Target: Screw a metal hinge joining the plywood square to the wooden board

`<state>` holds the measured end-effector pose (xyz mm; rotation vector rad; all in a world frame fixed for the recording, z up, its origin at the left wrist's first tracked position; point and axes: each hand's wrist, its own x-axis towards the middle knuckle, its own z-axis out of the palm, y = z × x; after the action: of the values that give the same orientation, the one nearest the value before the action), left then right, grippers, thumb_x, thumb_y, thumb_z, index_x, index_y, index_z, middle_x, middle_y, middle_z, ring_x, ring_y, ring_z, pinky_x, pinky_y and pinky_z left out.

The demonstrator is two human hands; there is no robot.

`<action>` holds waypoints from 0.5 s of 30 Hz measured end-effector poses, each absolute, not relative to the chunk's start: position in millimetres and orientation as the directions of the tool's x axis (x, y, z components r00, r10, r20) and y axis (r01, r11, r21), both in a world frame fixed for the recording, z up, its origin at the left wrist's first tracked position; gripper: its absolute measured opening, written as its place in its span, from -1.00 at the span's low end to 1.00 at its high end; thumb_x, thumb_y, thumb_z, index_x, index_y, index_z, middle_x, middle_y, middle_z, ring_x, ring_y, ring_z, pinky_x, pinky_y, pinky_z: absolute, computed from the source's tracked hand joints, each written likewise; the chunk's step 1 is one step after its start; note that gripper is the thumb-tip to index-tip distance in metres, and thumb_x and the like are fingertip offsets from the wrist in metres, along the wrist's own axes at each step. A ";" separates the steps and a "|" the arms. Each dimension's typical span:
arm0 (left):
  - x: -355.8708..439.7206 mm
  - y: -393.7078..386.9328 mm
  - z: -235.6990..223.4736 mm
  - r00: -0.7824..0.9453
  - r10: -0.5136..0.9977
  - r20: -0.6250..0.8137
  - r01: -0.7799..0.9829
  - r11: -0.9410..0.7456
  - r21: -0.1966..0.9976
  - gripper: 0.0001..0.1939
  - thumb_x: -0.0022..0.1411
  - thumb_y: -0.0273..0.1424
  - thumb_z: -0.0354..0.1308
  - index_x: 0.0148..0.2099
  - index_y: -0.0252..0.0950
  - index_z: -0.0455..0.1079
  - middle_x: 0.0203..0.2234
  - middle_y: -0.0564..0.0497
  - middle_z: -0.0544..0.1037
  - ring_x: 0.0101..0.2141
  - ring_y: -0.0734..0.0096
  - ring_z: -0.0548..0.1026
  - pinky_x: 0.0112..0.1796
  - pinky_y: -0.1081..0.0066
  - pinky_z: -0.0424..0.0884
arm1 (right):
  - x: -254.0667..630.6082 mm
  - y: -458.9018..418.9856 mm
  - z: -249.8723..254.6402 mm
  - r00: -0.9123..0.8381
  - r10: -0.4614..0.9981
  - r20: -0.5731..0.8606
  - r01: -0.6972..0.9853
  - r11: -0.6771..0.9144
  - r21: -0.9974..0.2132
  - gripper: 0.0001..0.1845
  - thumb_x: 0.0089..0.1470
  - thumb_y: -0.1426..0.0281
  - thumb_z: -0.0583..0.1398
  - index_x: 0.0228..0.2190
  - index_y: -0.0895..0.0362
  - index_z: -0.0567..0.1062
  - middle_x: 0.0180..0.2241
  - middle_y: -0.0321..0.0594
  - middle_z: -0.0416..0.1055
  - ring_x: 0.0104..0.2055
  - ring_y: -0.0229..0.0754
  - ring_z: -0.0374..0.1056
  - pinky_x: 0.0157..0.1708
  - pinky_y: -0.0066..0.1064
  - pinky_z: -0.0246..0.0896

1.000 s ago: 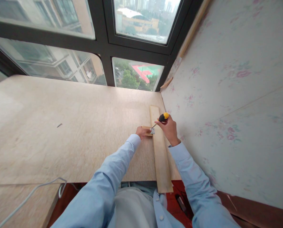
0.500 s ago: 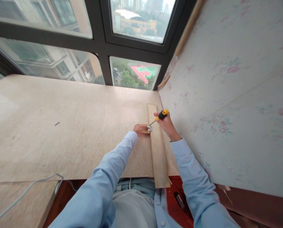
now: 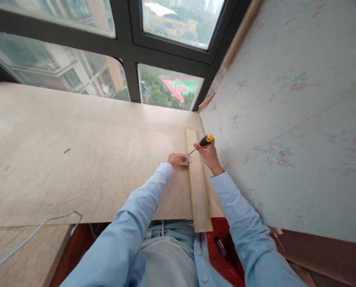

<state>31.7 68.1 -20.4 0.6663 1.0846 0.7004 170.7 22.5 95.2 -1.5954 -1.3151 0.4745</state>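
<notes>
My right hand (image 3: pixel 209 156) is closed around a screwdriver (image 3: pixel 206 140) with a black and yellow handle. Its thin shaft slants down to the left, and the tip meets a small silver metal hinge (image 3: pixel 189 159). The hinge lies across the joint between a long wooden board (image 3: pixel 199 195) and a short wooden piece (image 3: pixel 181 155). My left hand (image 3: pixel 175 160) grips the short piece at the long board's left edge, with fingers close to the hinge. Any screw under the tip is too small to make out.
The board rests on a beige marble-patterned counter (image 3: pixel 106 171), its near end jutting past the front edge. A small dark sliver (image 3: pixel 67 150) lies to the left. A white cable (image 3: pixel 40 231) runs at lower left. A flowered wall (image 3: pixel 285 119) rises close on the right.
My right hand has shifted its hold on the screwdriver, and the handle has tilted slightly. The tip stays at the hinge. My left hand keeps its place; the view has moved a little.
</notes>
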 end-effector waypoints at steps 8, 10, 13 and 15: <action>31.0 66.8 -14.9 0.306 0.779 -0.547 -0.185 0.612 0.769 -0.73 -0.21 -0.57 0.38 -0.44 -0.26 0.38 -0.43 0.04 0.60 -0.21 0.19 0.58 -0.25 0.36 0.50 | 172.0 19.6 99.4 0.202 0.960 0.193 0.241 0.142 -0.960 -0.42 -0.13 0.22 0.30 -0.10 -0.01 0.20 -0.15 -0.19 0.50 -0.06 -0.10 0.46 0.00 -0.13 0.34; 31.5 66.5 -15.2 0.299 0.782 -0.547 -0.186 0.610 0.770 -0.73 -0.20 -0.56 0.38 -0.44 -0.26 0.37 -0.43 0.04 0.60 -0.19 0.19 0.58 -0.24 0.35 0.50 | 169.9 16.4 105.3 0.232 0.951 0.204 0.383 0.103 -0.918 -0.46 -0.14 0.18 0.33 -0.13 0.02 0.27 -0.24 -0.22 0.52 -0.20 -0.07 0.49 -0.10 -0.12 0.40; 32.1 66.0 -16.1 0.281 0.783 -0.554 -0.189 0.611 0.769 -0.71 -0.22 -0.56 0.39 -0.41 -0.26 0.37 -0.42 0.03 0.60 -0.17 0.18 0.57 -0.22 0.35 0.49 | 164.2 15.5 109.0 0.312 0.907 0.281 0.604 0.039 -0.796 -0.37 -0.19 0.09 0.37 -0.12 0.05 0.32 -0.30 -0.22 0.49 -0.37 -0.06 0.47 -0.23 -0.12 0.42; 32.0 65.7 -16.3 0.271 0.781 -0.562 -0.185 0.615 0.766 -0.68 -0.22 -0.55 0.40 -0.38 -0.26 0.39 -0.42 0.03 0.61 -0.17 0.16 0.57 -0.22 0.34 0.49 | 160.6 18.0 106.2 0.332 0.883 0.331 0.653 0.038 -0.757 -0.28 -0.21 0.04 0.37 -0.06 0.06 0.29 -0.21 -0.16 0.47 -0.34 -0.04 0.46 -0.21 -0.12 0.41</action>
<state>32.0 65.7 -16.3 0.6428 1.1141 0.7149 160.6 18.0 106.2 -1.6862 -1.3939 0.3176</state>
